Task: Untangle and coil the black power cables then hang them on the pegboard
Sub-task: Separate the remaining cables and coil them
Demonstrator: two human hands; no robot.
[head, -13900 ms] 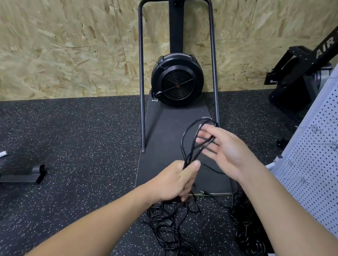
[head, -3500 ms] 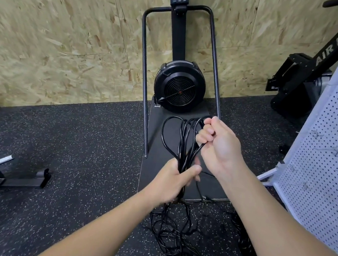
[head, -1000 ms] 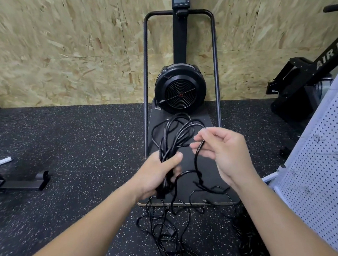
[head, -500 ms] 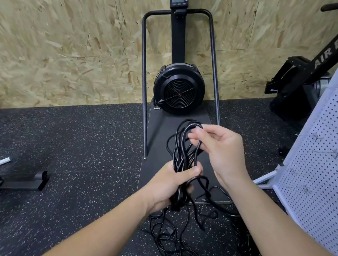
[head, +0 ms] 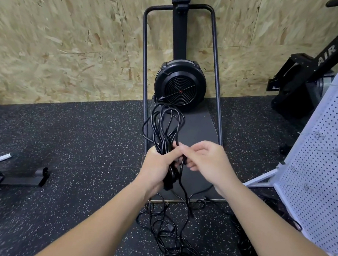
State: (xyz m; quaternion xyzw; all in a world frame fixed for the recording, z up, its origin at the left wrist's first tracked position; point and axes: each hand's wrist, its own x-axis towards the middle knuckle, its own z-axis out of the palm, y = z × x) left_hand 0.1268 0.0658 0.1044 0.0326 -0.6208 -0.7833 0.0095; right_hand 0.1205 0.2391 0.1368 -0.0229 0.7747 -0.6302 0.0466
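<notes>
1. Where the two hands meet in front of the body, the left hand is clenched around the waist of a bundle of black cable loops, thumb laid across the strands.
2. The loops stand up and away from the left fist, fanned out above it, in front of the fan housing of the black exercise machine.
3. The right hand sits just beside the left, touching the bundle; its thumb and forefinger pinch a strand at the gathering point, the other fingers curled beneath.
4. Below the left hand a thicker black end of the cable hangs against the wrist; whether it is a plug cannot be told.
5. From the hands, loose cable trails down to a tangled heap on the speckled rubber floor, between the forearms.
6. A second dark heap of cable lies on the floor under the right forearm, near the foot of the pegboard.
7. The white pegboard stands at the right edge, with wire hooks on its face; no cable hangs on it.
8. Chipboard wall behind; another black machine, lettered "AIR RO", stands at the far right.
</notes>
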